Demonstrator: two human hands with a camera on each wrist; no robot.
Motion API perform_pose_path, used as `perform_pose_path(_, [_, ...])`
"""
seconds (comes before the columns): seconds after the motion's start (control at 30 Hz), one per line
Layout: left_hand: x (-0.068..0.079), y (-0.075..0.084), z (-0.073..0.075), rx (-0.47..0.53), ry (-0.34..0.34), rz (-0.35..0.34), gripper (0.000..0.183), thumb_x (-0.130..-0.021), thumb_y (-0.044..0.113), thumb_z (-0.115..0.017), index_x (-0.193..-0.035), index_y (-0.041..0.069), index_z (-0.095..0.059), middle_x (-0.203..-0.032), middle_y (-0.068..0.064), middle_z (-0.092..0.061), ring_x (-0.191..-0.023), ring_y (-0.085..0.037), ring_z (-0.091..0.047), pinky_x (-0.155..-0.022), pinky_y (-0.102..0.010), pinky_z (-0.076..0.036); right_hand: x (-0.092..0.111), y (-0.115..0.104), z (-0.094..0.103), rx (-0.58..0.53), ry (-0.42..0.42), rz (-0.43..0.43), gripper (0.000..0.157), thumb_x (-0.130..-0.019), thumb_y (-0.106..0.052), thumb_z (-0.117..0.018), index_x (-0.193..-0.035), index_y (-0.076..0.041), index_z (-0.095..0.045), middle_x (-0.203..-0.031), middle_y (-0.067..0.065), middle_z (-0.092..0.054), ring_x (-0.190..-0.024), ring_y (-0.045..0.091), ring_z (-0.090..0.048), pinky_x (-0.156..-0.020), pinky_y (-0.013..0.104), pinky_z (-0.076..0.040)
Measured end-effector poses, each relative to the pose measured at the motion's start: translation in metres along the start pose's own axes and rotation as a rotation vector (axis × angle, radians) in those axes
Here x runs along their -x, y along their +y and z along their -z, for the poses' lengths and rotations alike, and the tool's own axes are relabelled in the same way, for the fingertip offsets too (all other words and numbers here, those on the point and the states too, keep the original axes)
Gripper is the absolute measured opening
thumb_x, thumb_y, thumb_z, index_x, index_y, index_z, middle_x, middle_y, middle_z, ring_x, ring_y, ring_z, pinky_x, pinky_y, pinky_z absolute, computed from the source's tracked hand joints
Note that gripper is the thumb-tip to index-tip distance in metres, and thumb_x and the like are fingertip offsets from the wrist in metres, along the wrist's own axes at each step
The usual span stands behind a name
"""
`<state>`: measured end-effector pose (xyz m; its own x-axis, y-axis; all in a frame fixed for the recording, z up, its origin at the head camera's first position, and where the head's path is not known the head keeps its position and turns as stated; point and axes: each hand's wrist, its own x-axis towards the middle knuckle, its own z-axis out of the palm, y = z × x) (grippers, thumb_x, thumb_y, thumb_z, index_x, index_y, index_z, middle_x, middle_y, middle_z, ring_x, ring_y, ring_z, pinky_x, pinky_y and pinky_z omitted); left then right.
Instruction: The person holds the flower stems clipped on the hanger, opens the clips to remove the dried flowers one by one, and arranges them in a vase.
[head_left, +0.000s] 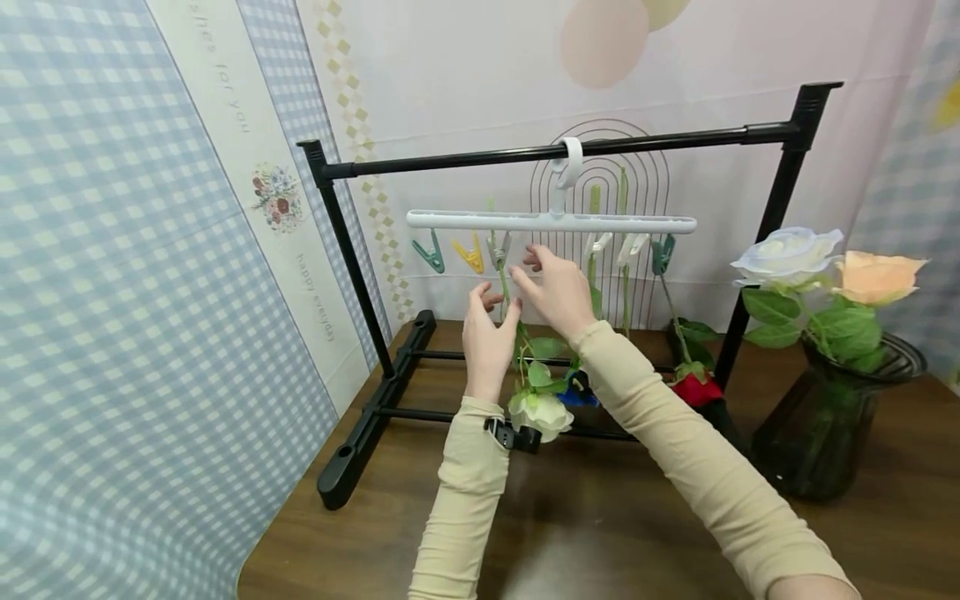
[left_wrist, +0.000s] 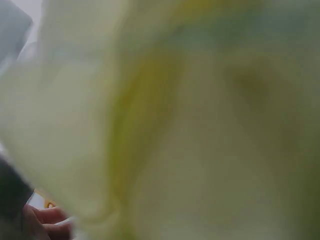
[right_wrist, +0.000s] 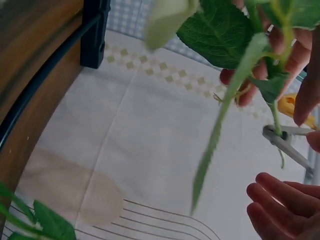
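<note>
A white rose [head_left: 541, 414] hangs head down, its stem [right_wrist: 274, 116] caught in a grey clip [right_wrist: 285, 142] under the white hanger [head_left: 480, 221]. My left hand [head_left: 489, 340] is around the stem just below the clip, thumb and fingers spread apart with leaves between them. My right hand [head_left: 558, 287] is held beside the clip from the right. Its fingers [right_wrist: 285, 202] are parted from the thumb, with nothing held. Blurred pale petals [left_wrist: 210, 150] fill most of the left wrist view.
The hanger hooks over a black rack [head_left: 465, 160]. A green clip [head_left: 429, 252] and yellow clip [head_left: 469, 253] hang left. At right, a red rose [head_left: 697, 388] hangs clipped; a blue flower [head_left: 578, 389] is partly hidden. A dark vase [head_left: 813, 425] holds a white and a peach rose.
</note>
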<state>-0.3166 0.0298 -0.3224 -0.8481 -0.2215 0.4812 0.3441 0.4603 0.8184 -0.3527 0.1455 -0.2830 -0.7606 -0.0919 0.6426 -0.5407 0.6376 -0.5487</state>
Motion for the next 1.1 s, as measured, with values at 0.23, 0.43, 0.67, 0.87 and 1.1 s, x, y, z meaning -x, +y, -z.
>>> perform_pose_path(0.23, [0.001,-0.008,-0.009,0.083,0.006,0.02,0.038,-0.098,0.033,-0.056,-0.131,0.014,-0.055,-0.106,-0.01,-0.071,-0.099,-0.027,-0.066,-0.083,-0.042,-0.05,-0.02,-0.008,-0.014,-0.051,-0.017,-0.063,0.054,-0.095,-0.039,-0.058,-0.135,-0.003,-0.051,-0.121,0.017,-0.068,-0.108,0.033,-0.067,-0.09,0.045,-0.052])
perform_pose_path(0.43, [0.001,-0.014,-0.01,0.099,0.037,-0.006,0.028,-0.098,0.03,-0.056,-0.118,0.012,-0.065,-0.099,-0.011,-0.073,-0.092,-0.025,-0.068,-0.081,-0.04,-0.052,-0.024,-0.017,-0.017,0.026,0.052,-0.062,0.041,-0.094,-0.043,-0.059,-0.11,-0.005,-0.064,-0.107,0.015,-0.074,-0.092,0.031,-0.071,-0.077,0.045,-0.055])
perform_pose_path(0.67, [-0.004,-0.017,0.0,0.108,0.051,-0.028,0.027,-0.097,0.03,-0.059,-0.113,0.01,-0.068,-0.094,-0.012,-0.074,-0.086,-0.026,-0.069,-0.079,-0.039,-0.053,-0.028,-0.029,-0.021,0.059,0.11,-0.045,0.039,-0.093,-0.047,-0.059,-0.088,-0.009,-0.065,-0.091,0.008,-0.076,-0.08,0.026,-0.07,-0.069,0.042,-0.051])
perform_pose_path(0.87, [-0.006,-0.017,0.006,0.138,0.047,-0.035,0.026,-0.095,0.025,-0.062,-0.112,0.007,-0.07,-0.095,-0.014,-0.075,-0.086,-0.026,-0.071,-0.079,-0.039,-0.056,-0.029,-0.033,-0.025,0.081,0.151,-0.013,0.037,-0.095,-0.041,-0.058,-0.076,-0.009,-0.062,-0.076,0.007,-0.074,-0.061,0.025,-0.062,-0.054,0.029,-0.038])
perform_pose_path(1.1, [-0.005,-0.019,0.008,0.112,0.073,-0.078,0.024,-0.094,0.02,-0.063,-0.111,0.004,-0.071,-0.092,-0.015,-0.076,-0.081,-0.027,-0.071,-0.074,-0.036,-0.056,-0.03,-0.03,-0.024,0.078,0.174,0.038,0.04,-0.096,-0.032,-0.059,-0.065,-0.008,-0.055,-0.064,0.012,-0.067,-0.049,0.019,-0.045,-0.049,0.023,-0.024])
